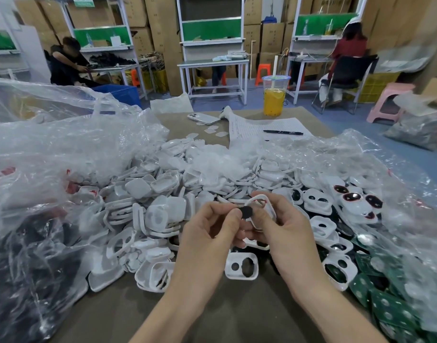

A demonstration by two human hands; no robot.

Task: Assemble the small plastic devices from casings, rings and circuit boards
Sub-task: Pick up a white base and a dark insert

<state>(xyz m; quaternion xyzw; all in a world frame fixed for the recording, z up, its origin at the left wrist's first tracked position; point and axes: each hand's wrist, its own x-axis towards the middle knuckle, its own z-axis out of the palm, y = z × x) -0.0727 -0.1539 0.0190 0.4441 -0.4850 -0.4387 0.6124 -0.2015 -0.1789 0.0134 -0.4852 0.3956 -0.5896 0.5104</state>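
The left hand (207, 233) pinches a black disc (247, 212) at the white casing (269, 206) gripped by the right hand (284, 231); bare surface (237, 310) lies beneath both wrists.

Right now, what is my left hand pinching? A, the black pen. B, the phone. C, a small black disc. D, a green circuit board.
C: the left hand pinches a small black disc between thumb and fingertip, right by the white casing that the right hand holds.
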